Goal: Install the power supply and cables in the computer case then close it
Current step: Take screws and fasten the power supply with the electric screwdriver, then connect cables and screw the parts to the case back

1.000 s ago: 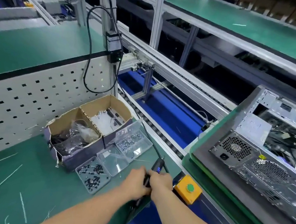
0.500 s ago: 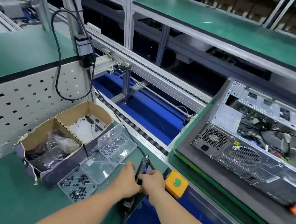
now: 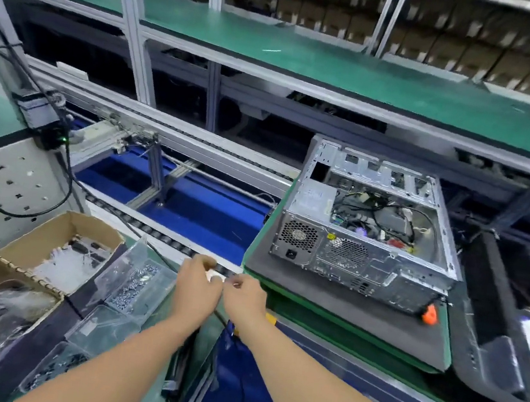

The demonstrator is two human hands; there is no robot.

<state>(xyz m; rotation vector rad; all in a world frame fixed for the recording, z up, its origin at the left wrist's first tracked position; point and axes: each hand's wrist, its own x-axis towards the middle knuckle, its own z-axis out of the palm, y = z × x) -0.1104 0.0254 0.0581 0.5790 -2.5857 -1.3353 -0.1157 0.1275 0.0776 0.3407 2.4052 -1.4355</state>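
The open computer case [image 3: 367, 258] lies on its side on a grey pad [image 3: 342, 319], right of centre, with the power supply [image 3: 312, 203] in its near left corner and loose cables [image 3: 379, 216] inside. At the left stand cardboard boxes [image 3: 49, 240] and clear screw trays [image 3: 135, 281]. Between the trays and the case, the left hand [image 3: 198, 288] and right hand [image 3: 244, 297] meet with fingers curled; whether they grip anything I cannot tell.
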